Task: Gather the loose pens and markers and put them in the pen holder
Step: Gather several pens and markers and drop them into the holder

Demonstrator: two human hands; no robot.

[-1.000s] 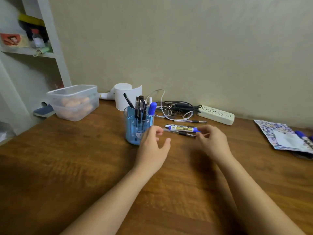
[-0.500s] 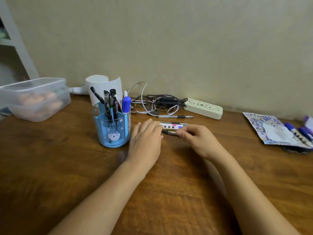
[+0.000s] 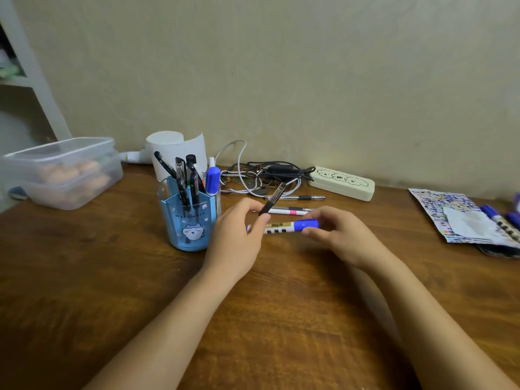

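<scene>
A blue pen holder stands on the wooden desk with several pens and a blue marker in it. Just right of it, my left hand pinches a dark pen that tilts up and to the right. My right hand grips the blue cap end of a blue-capped marker, held level just above the desk between both hands. Behind them lie a white pen with a pink band and a slim silver pen. More blue markers lie at the far right.
A clear lidded food box sits at the back left. A white roll, tangled cables and a cream power strip line the wall. A patterned pouch lies at the right. White shelving stands at the left edge.
Both hands closed on items lying on the desk and lifted them: the left now holds the dark pen tilted up, the right holds the blue-capped marker. The view shifted right.
</scene>
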